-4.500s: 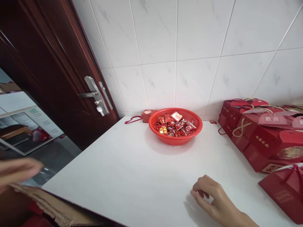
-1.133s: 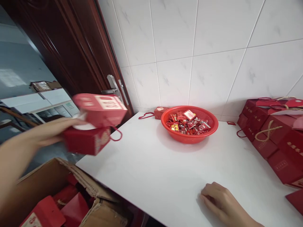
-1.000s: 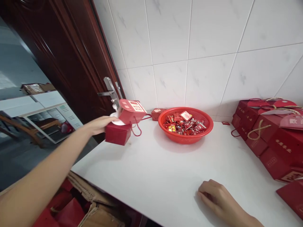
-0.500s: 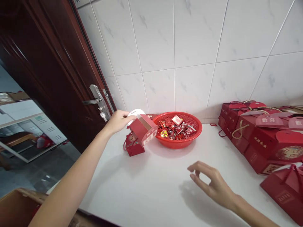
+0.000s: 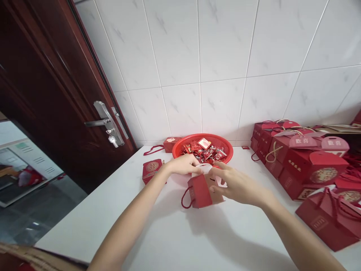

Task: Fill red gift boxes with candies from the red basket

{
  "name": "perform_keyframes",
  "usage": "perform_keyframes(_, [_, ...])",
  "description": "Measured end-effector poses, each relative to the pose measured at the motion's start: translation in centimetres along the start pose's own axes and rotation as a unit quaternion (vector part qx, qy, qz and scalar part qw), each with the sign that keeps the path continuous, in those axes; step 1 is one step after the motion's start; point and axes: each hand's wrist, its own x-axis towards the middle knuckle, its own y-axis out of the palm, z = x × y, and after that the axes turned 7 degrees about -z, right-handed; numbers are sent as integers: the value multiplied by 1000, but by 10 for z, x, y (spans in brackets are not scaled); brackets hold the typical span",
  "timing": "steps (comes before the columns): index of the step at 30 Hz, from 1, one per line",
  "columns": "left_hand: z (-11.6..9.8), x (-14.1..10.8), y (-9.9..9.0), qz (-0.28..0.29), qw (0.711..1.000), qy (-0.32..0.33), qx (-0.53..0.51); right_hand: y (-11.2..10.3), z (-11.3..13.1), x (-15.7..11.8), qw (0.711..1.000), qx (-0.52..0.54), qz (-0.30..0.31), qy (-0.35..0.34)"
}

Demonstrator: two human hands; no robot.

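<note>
A small red gift box (image 5: 200,191) with a dark red cord handle is held tilted over the white table, its white-lined top flaps raised. My left hand (image 5: 183,165) is closed on its far flap, thumb and fingers pinching the edge. From the right, my right hand (image 5: 235,183) pinches the opposite flap; its fingertips partly cover the opening. Directly behind the box stands a red plastic basket (image 5: 231,150) filled with small red-wrapped sweets (image 5: 207,153). Another red box (image 5: 152,170) with a round gold pattern sits left of my left wrist.
Several larger red gift boxes (image 5: 313,165) with cord handles line the right side, a nearer one (image 5: 328,222) at the table's edge. A red box (image 5: 170,144) lies by the tiled wall. The door (image 5: 59,75) with keys stands left. A cardboard carton (image 5: 34,259) is at bottom left.
My left hand has brought the gift box rightward and nearer, in front of the basket. My right hand has moved left and up from over the table and taken hold of its flap.
</note>
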Motion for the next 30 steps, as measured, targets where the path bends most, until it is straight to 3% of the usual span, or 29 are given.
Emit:
perform_keyframes(2, [10, 3, 6, 1, 999, 3, -40, 3, -7, 2, 999, 12, -4, 29])
perform_keyframes(5, [16, 3, 22, -55, 995, -10, -86, 4, -15, 5, 997, 38, 3, 73])
perform_keyframes(9, [8, 1, 44, -166, 982, 24, -86, 4, -20, 9, 992, 70, 12, 101])
perform_keyframes(12, [-3, -2, 52, -197, 979, 28, -40, 6, -22, 11, 992, 79, 19, 95])
perform_keyframes(17, [-5, -18, 43, -107, 993, -17, 45, 5, -31, 13, 992, 74, 27, 97])
perform_keyframes(21, [5, -37, 17, -23, 996, -87, 14, 7, -36, 14, 992, 19, 68, 101])
perform_keyframes(25, [23, -50, -5, 56, 993, -95, -35, 14, -30, 16, 989, -43, 95, 109])
perform_keyframes(30, [47, -48, -8, 121, 976, -144, -106, 25, -20, 19, 986, -74, 130, 79])
